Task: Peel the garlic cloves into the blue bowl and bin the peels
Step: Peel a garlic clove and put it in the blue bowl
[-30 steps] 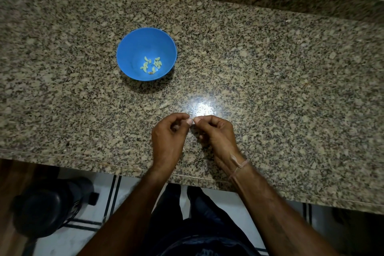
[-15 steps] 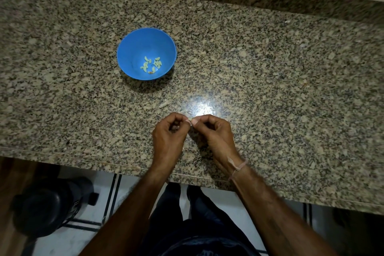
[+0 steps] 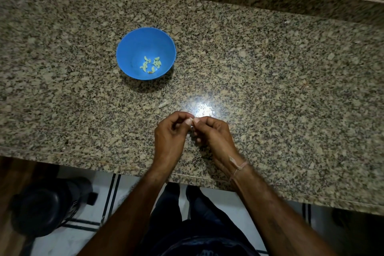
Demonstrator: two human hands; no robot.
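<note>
Below the counter edge, at the near left, a dark round container [image 3: 43, 208] stands on the floor; it is judged to be the bin for the peels. Above it, over the near part of the granite counter [image 3: 270, 89], the left hand [image 3: 169, 133] and the right hand [image 3: 214, 134] meet fingertip to fingertip, both curled and pinching one small garlic clove [image 3: 192, 121] between thumbs and forefingers. The clove is almost wholly hidden by the fingertips; its long axis and the direction of its tip cannot be determined. Risk 1: the pinch is narrow, so a clove freed of its skin may slip out, roll toward the near edge and drop to the floor. Risk 2: pale peel scraps falling on the speckled stone match its pattern and may be overlooked when the peels are collected. Just beyond the hands, left of the bright glare spot, a pale elongated piece [image 3: 163, 105] lies flat on the counter, long axis roughly left to right with the right end slightly farther away; whether it is a clove or a peel cannot be determined. Farther back and to the left, the blue bowl [image 3: 133, 48] stands upright, well apart from the hands, holding several peeled cloves [image 3: 150, 64] that lie in mixed directions.
</note>
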